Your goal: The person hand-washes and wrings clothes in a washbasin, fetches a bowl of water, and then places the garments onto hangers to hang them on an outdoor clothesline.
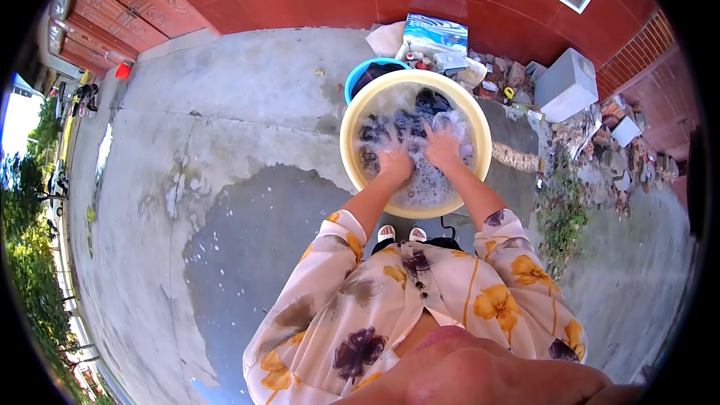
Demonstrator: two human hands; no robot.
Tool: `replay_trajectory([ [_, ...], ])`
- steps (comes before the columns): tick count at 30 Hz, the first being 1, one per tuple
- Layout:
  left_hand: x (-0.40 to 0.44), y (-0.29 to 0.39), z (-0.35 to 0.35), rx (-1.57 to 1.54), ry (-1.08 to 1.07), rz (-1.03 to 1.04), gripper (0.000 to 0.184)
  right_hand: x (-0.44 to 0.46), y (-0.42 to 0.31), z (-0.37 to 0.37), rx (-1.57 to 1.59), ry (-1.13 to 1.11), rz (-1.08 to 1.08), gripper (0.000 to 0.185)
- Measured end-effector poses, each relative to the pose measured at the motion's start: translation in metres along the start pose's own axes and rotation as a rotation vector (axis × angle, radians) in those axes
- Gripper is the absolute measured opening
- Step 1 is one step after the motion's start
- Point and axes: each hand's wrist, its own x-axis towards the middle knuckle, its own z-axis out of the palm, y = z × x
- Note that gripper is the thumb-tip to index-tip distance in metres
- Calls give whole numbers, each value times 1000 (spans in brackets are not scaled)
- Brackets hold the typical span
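A large cream-yellow basin [348, 142] in front of me holds foamy water and dark wet cloth [431, 102]. My left hand [393, 157] dips into the suds on the left side, its fingers spread over the dark cloth. On the right, my right hand [442, 146] is also in the foam, fingers apart and pointing away from me. Suds blur both sets of fingertips, and I see neither hand closed round the cloth. White foam [424, 186] covers the water nearest me.
Behind the basin stands a blue tub [349, 88] with dark cloth inside. Rubble [592, 150] and a white box-shaped object [566, 86] lie to the right by the red wall [330, 0]. Wet concrete [255, 217] spreads left of my feet.
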Motion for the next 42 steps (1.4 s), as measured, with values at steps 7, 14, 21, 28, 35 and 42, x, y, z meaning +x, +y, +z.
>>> replay_trajectory([
  [7,29,-7,-13,-235,-114,-7,62,37,-5,-5,-158,-11,-19,40],
  [14,62,-34,13,-475,342,66,51,62,13,-1,25,243,39,41],
  [21,44,-61,-45,-1268,149,-221,47,24,22,-50,972,330,-31,50],
  [28,-1,-79,-73,-1077,477,130,35,-39,40,-131,799,260,-110,32],
  [35,-31,-70,-69,-751,302,89,48,-52,51,-84,488,184,-186,53],
  [42,-29,-24,-32,-213,21,52,84,-33,3,-33,59,114,-56,72],
])
